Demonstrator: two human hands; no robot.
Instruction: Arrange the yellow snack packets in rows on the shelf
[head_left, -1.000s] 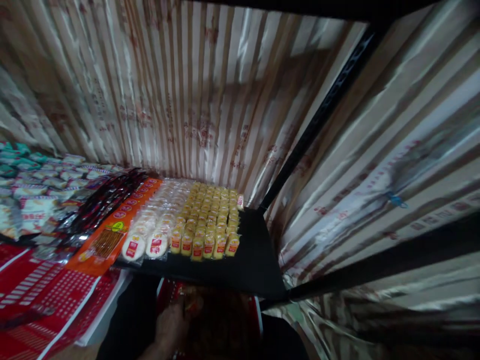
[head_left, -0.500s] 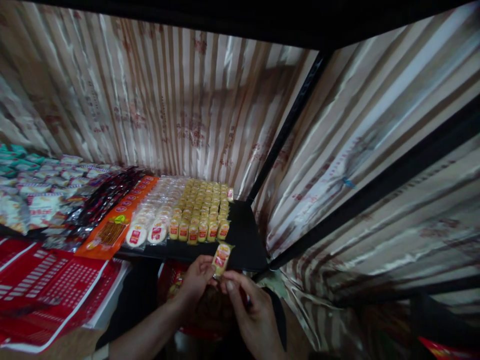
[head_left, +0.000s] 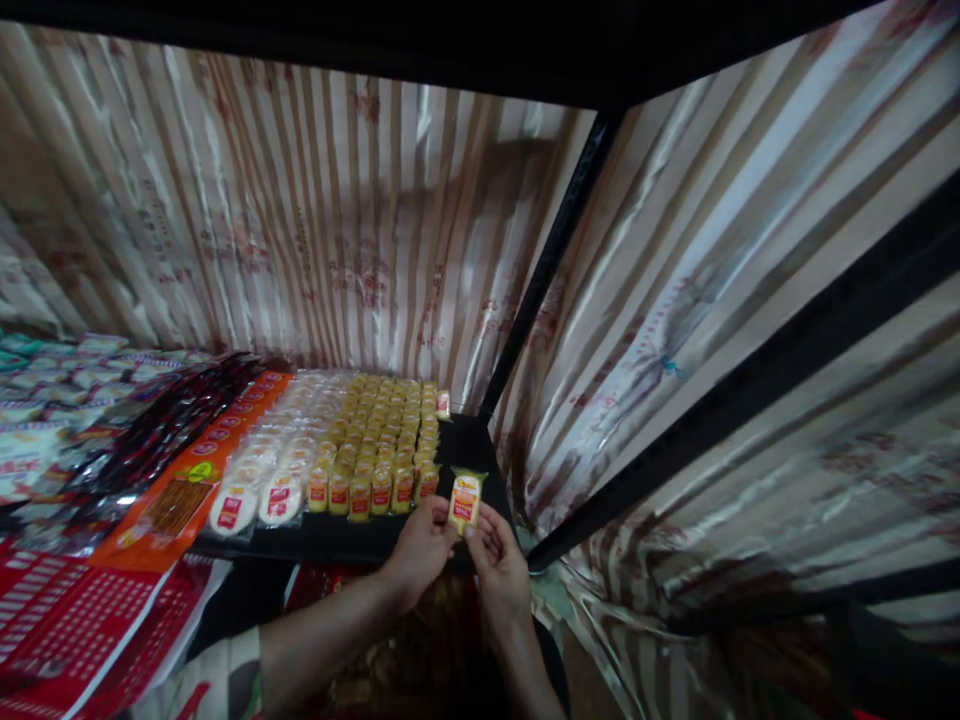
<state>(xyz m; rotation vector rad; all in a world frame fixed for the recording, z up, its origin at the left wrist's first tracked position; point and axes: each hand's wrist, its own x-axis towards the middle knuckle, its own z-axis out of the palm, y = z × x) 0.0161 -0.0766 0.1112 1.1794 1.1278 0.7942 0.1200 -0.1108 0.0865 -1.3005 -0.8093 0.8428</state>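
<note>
Between my two hands a small snack packet (head_left: 466,500) in yellow wrap with a red label is held upright, over the front of the black shelf (head_left: 352,537). My left hand (head_left: 424,545) pinches its left edge. The fingers of my right hand (head_left: 495,552) close on its lower right side. Just left of the packet, rows of similar yellow snack packets (head_left: 381,487) stand on the shelf. One packet with a pale and red face (head_left: 443,404) sits at the back right end of those rows.
Round white crackers in clear wrap (head_left: 281,498), an orange bag of sticks (head_left: 184,490), dark shiny packets (head_left: 161,420) and white packets (head_left: 30,450) line the shelf leftward. A red basket (head_left: 67,630) stands lower left. A black post (head_left: 551,260) and striped curtain (head_left: 322,220) bound the shelf.
Both hands have moved the packet forward and to the right, over the shelf, and it is now more upright. The view has shifted slightly right.
</note>
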